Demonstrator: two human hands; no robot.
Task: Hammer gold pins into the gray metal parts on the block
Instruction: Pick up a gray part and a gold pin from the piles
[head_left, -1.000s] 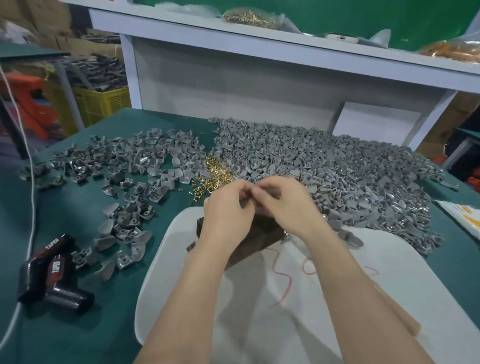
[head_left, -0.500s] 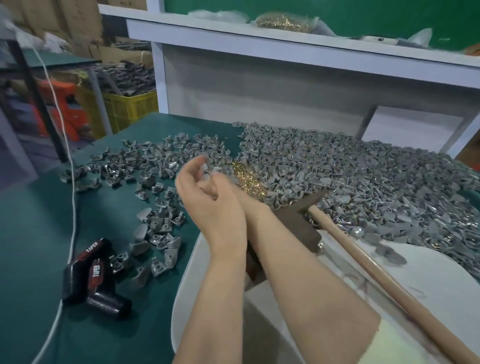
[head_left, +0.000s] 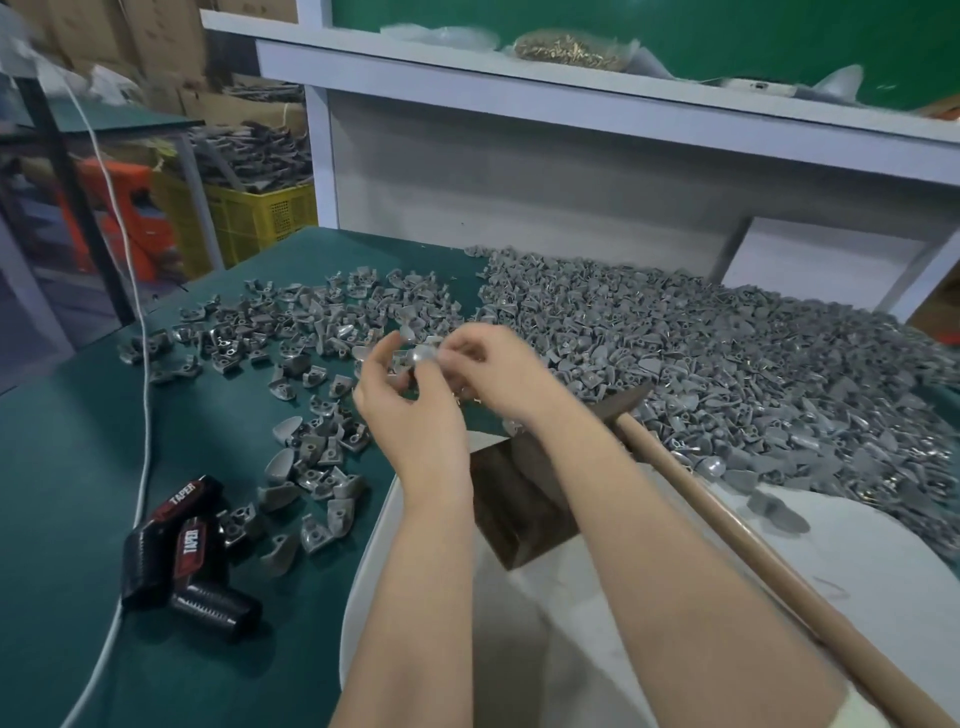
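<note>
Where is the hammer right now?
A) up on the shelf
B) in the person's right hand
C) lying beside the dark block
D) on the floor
C: the hammer lies flat with its head next to the dark block, and neither the left hand nor the right hand holds it.

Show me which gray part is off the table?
The shiny gray part held by the right hand, beside the left hand; the others lie on the green table.
</note>
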